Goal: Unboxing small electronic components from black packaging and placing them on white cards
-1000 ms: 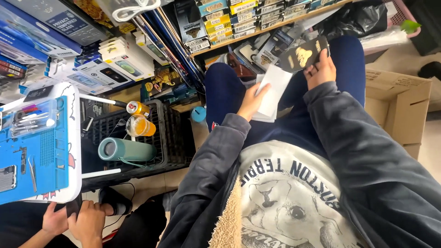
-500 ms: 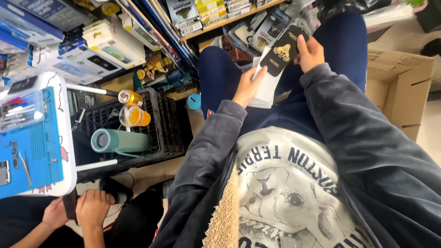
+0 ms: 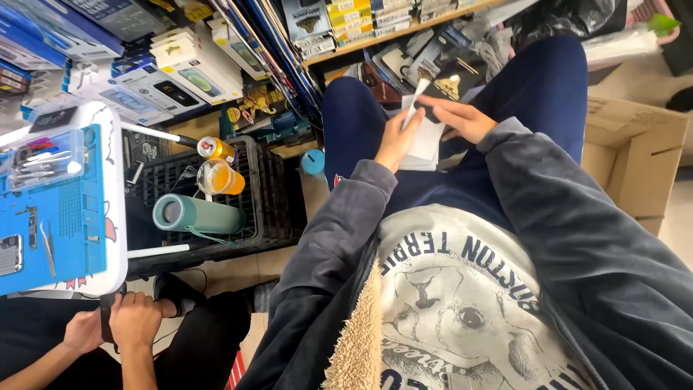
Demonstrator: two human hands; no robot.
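Note:
I sit with my knees up in dark blue trousers. My left hand (image 3: 395, 139) pinches a thin white strip that sticks up from a white sheet or packet (image 3: 424, 141) lying on my lap. My right hand (image 3: 462, 118) holds a flat black case with a gold emblem (image 3: 449, 88) against the top of that white sheet. Both hands meet between my thighs, close to the shelf in front.
A wooden shelf (image 3: 404, 29) with boxed goods runs ahead. At left, a black crate (image 3: 267, 195) holds a teal cylinder (image 3: 195, 214) and an orange cup (image 3: 220, 177). A blue work mat with tools (image 3: 50, 209) lies far left; another person's hands (image 3: 119, 325) are below it. A cardboard box (image 3: 635, 152) stands right.
The black case has come down from upright to lie against the white sheet, and my left hand has shifted to pinch a thin white strip. The view has tilted slightly.

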